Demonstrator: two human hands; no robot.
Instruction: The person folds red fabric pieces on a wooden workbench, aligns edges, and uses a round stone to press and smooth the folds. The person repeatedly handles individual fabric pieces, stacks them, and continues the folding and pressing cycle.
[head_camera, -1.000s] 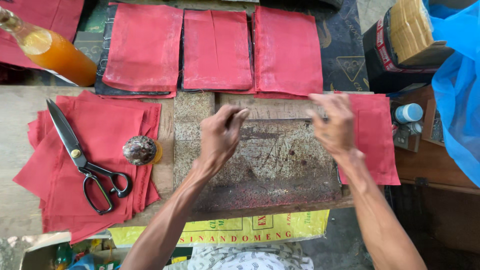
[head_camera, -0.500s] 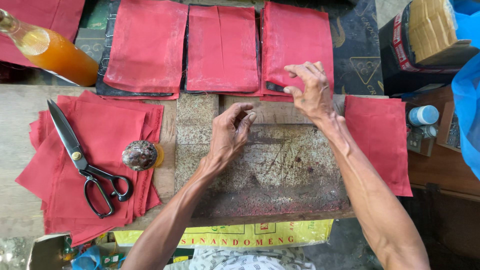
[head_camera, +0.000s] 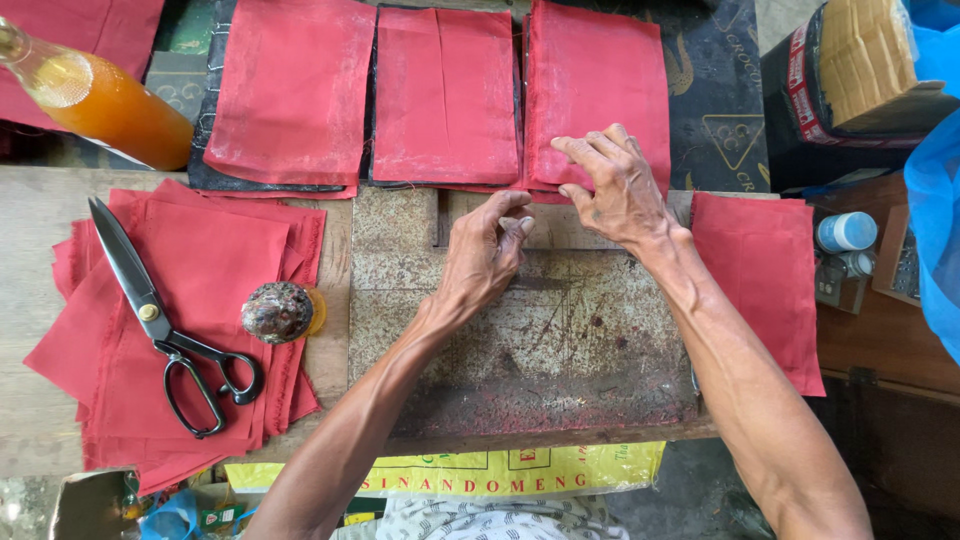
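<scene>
— Red cloth under the right hand?
— Rightmost red cloth piece of three in a row, just beyond the far edge of the stained board. Right hand flat on its near edge, fingers spread and pressing down, pinching nothing.

— And the left hand?
— Left hand over the far part of the stained board, just short of the same cloth. Fingers curled in, thumb and fingertips drawn together; cannot tell whether anything is pinched between them.

— Other pieces in that row?
— Middle cloth piece and left cloth piece, side by side beyond the board's far edge, lying on a dark mat.

— Left of the board?
— Pile of red cloth, loosely fanned on the bench. Black-handled scissors lying on the pile, blades pointing away. Small round mottled weight at the pile's right edge, just beside the board.

— Right of the board?
— Another red cloth stack, touching the board's right edge. Past it, a small bottle with a blue cap, and blue plastic sheet at the frame's side.

— Farther out?
— Bottle of orange liquid, tilted, beyond the pile, far left of the board. Yellow sack hanging below the board's near edge.
</scene>
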